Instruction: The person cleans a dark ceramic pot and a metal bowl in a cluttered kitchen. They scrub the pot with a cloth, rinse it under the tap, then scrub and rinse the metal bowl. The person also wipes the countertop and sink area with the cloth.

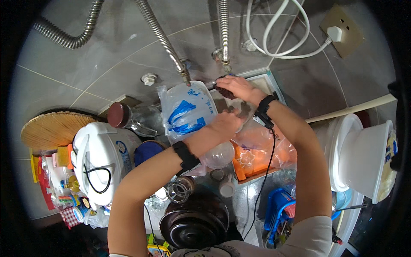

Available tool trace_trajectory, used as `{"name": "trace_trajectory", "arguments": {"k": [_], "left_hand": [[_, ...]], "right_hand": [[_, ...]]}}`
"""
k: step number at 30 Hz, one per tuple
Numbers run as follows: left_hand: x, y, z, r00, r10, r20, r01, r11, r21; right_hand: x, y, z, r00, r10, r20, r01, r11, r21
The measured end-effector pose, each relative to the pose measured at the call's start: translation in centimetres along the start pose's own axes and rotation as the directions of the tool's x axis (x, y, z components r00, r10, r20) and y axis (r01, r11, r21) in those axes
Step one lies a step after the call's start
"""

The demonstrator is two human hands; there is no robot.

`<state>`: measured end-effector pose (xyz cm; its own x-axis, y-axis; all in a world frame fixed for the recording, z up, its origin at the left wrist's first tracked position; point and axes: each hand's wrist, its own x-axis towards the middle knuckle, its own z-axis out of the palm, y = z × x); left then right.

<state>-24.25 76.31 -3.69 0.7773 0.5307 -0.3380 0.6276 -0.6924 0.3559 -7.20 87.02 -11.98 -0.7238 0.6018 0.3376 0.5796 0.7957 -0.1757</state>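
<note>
My right hand (237, 87) reaches to the tiled wall's foot, its fingers closed on a dark brown, rough-looking object (225, 92), perhaps a scrubber. Below it, my left hand (227, 123) lies near a greyish, partly hidden surface or item; its fingertips are covered, so what it touches is unclear. A white container in a clear plastic bag with blue markings (189, 109) stands just left of my hands. Beneath and right of them are an orange tray (253, 160) and crinkled clear plastic. Both wrists wear black straps.
Metal hoses (224, 32) and a white cable (308, 57) hang at the wall. Left are a glass jar (138, 119), white appliance (106, 160) and round woven board (57, 128). Nearer me are a dark lidded pot (194, 218) and blue basket (277, 205). White tubs (359, 160) stand right.
</note>
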Motion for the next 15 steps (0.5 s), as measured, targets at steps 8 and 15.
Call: {"name": "trace_trajectory", "arguments": {"k": [8,15], "left_hand": [[-0.2,-0.2,-0.7,0.999,0.009,0.042,-0.008,0.999,-0.038],[0.1,-0.5,-0.8,0.999,0.040,0.024,-0.038,0.997,-0.060]], "right_hand": [[-3.6,2.2,-2.5,0.893,0.419,0.165,-0.403,0.907,-0.125],[-0.5,-0.3,1.4,0.994,0.108,0.000,-0.108,0.988,0.112]]}}
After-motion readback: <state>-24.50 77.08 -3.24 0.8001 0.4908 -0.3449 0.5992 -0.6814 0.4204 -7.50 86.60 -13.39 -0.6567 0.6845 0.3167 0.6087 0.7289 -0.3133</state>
